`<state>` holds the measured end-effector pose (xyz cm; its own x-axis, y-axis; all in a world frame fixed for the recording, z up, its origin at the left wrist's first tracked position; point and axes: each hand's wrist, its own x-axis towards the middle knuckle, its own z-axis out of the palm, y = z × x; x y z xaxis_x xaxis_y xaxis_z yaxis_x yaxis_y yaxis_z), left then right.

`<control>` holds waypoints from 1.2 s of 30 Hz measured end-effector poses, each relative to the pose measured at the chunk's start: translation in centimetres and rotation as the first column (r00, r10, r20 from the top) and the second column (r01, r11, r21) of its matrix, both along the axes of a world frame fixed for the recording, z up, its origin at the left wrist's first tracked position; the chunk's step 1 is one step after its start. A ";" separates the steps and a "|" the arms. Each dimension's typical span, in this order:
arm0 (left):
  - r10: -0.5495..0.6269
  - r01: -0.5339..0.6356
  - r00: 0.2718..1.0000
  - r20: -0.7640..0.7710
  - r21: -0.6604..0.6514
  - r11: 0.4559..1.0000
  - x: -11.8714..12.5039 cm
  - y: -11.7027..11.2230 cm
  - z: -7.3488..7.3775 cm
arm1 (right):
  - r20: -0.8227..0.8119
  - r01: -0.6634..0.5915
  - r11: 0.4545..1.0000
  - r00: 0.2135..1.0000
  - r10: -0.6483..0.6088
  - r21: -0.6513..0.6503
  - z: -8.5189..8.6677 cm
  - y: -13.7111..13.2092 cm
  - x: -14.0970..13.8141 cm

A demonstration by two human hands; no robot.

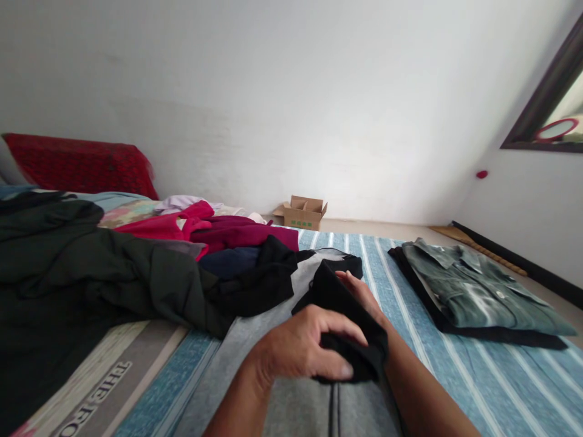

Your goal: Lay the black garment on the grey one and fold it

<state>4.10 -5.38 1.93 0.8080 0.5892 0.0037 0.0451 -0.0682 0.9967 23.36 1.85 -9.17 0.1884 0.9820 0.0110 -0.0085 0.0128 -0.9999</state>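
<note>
A grey garment [291, 400] with a black trim lies flat on the striped bed in front of me. My left hand [303, 349] is closed on a fold of its black cloth [339, 297], thumb below and fingers over the top. My right hand [362, 294] lies under and behind that black fold, fingers stretched toward the garment's far end; the cloth hides most of it.
A folded grey-green shirt [478, 288] rests on a folded dark item at the right. At the left sits a heap of clothes, dark green [91, 267], black and magenta [218, 230]. A red pillow [77, 161] is at the far left. An open cardboard box [301, 212] stands on the floor by the wall.
</note>
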 end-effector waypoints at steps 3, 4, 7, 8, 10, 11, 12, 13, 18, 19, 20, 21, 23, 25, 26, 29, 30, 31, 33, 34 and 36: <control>-0.300 0.279 0.941 -0.155 -0.146 0.949 2.1 -0.3 -2.3 | -0.157 -0.056 0.996 0.987 0.043 -0.075 -0.1 0.0 1.4; -0.302 0.272 0.937 -0.174 -0.176 0.946 2.5 -0.1 -3.0 | -0.190 -0.064 0.993 0.981 0.044 -0.098 -0.2 0.0 1.7; -0.066 0.042 0.974 -0.217 -0.114 0.993 2.5 1.3 -4.5 | -0.236 -0.083 0.983 0.971 0.043 -0.163 -0.4 0.2 2.2; 0.093 -0.106 0.974 -0.208 -0.052 0.993 2.3 2.0 -4.8 | -0.235 -0.088 0.978 0.971 0.042 -0.188 -0.4 0.5 2.3; 0.462 -0.454 0.872 -0.161 0.087 0.887 1.5 3.5 -5.5 | -0.208 -0.085 0.966 0.978 0.034 -0.244 -0.1 1.3 2.3; 0.624 -0.604 0.769 -0.140 0.157 0.781 1.0 4.2 -6.0 | -0.183 -0.076 0.959 0.983 0.026 -0.273 0.1 1.9 2.2; 0.745 -0.711 0.655 -0.128 0.228 0.665 0.6 4.9 -6.5 | -0.153 -0.063 0.951 0.988 0.017 -0.302 0.3 2.6 2.1; 0.821 -0.767 0.554 -0.136 0.300 0.567 0.2 5.5 -7.1 | -0.119 -0.047 0.944 0.993 0.009 -0.328 0.5 3.4 2.0; 0.827 -0.683 0.479 -0.294 0.467 0.561 -0.5 6.9 -9.7 | 0.026 0.029 0.906 0.999 -0.020 -0.423 1.2 6.8 0.9; 0.814 -0.659 0.488 -0.316 0.478 0.581 -0.4 6.9 -9.9 | 0.041 0.036 0.901 0.999 -0.020 -0.431 1.2 7.1 0.8; 0.808 -0.641 0.491 -0.326 0.492 0.589 -0.3 6.8 -10.0 | 0.049 0.038 0.900 0.999 -0.019 -0.435 1.2 7.3 0.7; 0.808 -0.628 0.489 -0.329 0.511 0.587 -0.2 6.8 -10.0 | 0.054 0.039 0.900 0.998 -0.017 -0.434 1.2 7.4 0.8; 0.814 -0.606 0.482 -0.324 0.547 0.577 -0.1 6.7 -10.0 | 0.056 0.044 0.904 0.998 -0.022 -0.424 1.1 7.2 1.1; 0.803 -0.580 0.498 -0.327 0.563 0.589 -0.1 6.7 -10.0 | 0.058 0.060 0.908 0.998 -0.040 -0.414 0.9 6.9 1.6; 0.792 -0.566 0.512 -0.334 0.562 0.603 -0.1 6.7 -10.0 | 0.059 0.070 0.909 0.997 -0.051 -0.411 0.8 6.7 1.7; 0.755 -0.556 0.567 -0.329 0.524 0.646 -0.2 6.7 -10.2 | 0.055 0.084 0.905 0.996 -0.067 -0.416 0.5 6.3 1.8; 0.748 -0.564 0.581 -0.322 0.503 0.655 -0.2 6.7 -10.3 | 0.051 0.079 0.904 0.997 -0.063 -0.420 0.4 6.2 1.8; 0.746 -0.578 0.586 -0.317 0.482 0.659 -0.2 6.7 -10.4 | 0.045 0.071 0.903 0.997 -0.058 -0.424 0.4 6.1 1.7; 0.753 -0.602 0.578 -0.314 0.458 0.654 -0.2 6.7 -10.6 | 0.032 0.054 0.902 0.998 -0.045 -0.428 0.4 6.0 1.7; 0.759 -0.606 0.566 -0.321 0.462 0.647 -0.2 6.7 -10.7 | 0.025 0.047 0.902 0.999 -0.040 -0.429 0.5 6.1 1.7; 0.772 -0.595 0.532 -0.347 0.496 0.633 -0.1 6.7 -10.7 | 0.013 0.038 0.905 0.999 -0.036 -0.424 0.6 6.4 1.9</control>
<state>3.99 1.35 -8.73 0.0818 0.9965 0.0151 0.6647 -0.0658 0.7442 25.26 8.20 -8.55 0.2254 0.8863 -0.4044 -0.0116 -0.4126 -0.9108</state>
